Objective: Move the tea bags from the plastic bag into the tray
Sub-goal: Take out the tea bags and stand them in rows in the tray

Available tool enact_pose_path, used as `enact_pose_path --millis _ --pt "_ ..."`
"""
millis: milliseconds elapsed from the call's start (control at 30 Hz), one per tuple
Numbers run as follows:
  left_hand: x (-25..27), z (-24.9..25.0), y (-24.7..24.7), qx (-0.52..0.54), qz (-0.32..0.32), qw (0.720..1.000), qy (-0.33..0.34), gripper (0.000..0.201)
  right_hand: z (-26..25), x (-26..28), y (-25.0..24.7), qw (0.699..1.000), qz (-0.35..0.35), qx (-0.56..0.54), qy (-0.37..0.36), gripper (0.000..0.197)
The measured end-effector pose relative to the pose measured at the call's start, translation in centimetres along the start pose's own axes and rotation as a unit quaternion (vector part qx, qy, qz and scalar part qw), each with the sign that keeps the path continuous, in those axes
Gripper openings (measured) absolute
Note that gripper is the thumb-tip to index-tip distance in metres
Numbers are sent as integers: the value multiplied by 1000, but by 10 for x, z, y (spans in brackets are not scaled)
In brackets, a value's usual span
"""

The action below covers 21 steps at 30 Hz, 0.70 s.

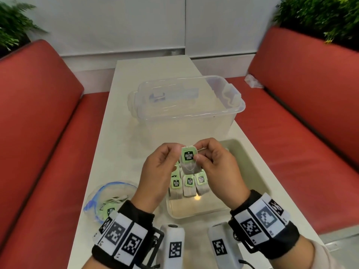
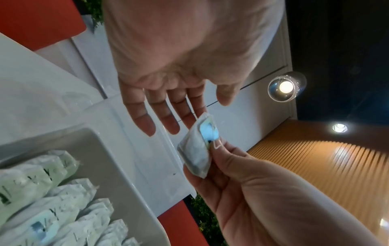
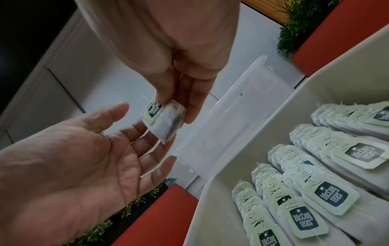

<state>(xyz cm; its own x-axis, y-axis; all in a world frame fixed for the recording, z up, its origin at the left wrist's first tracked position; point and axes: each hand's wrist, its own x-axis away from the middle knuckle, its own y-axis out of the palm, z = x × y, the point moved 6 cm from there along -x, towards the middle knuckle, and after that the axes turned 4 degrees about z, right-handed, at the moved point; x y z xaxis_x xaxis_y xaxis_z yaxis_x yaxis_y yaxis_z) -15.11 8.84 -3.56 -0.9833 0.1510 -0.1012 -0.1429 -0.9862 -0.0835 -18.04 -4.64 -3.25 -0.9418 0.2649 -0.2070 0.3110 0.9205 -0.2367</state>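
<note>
A tea bag (image 1: 187,158) with a green "McCoy teas" tag hangs above the tray's far end. My right hand (image 1: 215,164) pinches it between thumb and fingers, as the right wrist view shows (image 3: 166,121). My left hand (image 1: 161,166) is beside it with straight fingers (image 2: 168,116); one fingertip touches the bag's top edge (image 2: 195,153). The pale tray (image 1: 250,167) lies on the table and holds rows of tea bags (image 1: 189,184) (image 3: 315,183). The clear plastic bag (image 1: 108,199) with a blue zip lies left of the tray, with a few tea bags inside.
A clear plastic storage box (image 1: 186,105) stands just behind the tray on the white table (image 1: 124,133). Red benches (image 1: 38,123) flank the table on both sides. A crumpled bit of plastic (image 1: 252,81) lies on the right bench.
</note>
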Motion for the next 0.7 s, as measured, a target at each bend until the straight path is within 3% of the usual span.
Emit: enact_pose_path --millis 67,167,267,400,467,567,633,700 --pt "-3 1 -4 -56 6 998 30 6 -1 0 -3 1000 4 19 -10 27" --pt "-8 5 -10 -137 0 989 60 11 -2 -1 -8 997 9 66 -30 31" --pt "-16 10 -13 -196 -28 979 43 12 -4 -1 -11 989 9 132 -69 29" --pt "-20 10 -4 -85 -71 990 -85 33 -5 1 -8 967 -9 226 -120 17" --pt "-19 14 6 -31 -98 988 -113 35 -5 3 -4 958 -21 253 -137 11" --pt "-18 27 21 -32 -135 988 -69 29 -4 2 -1 961 -26 242 -133 7" --pt "-21 37 28 -99 -142 985 -22 26 -1 1 -3 973 -13 208 -102 7" --pt "-29 43 34 -215 -153 964 43 27 2 1 -4 982 5 174 -67 7"
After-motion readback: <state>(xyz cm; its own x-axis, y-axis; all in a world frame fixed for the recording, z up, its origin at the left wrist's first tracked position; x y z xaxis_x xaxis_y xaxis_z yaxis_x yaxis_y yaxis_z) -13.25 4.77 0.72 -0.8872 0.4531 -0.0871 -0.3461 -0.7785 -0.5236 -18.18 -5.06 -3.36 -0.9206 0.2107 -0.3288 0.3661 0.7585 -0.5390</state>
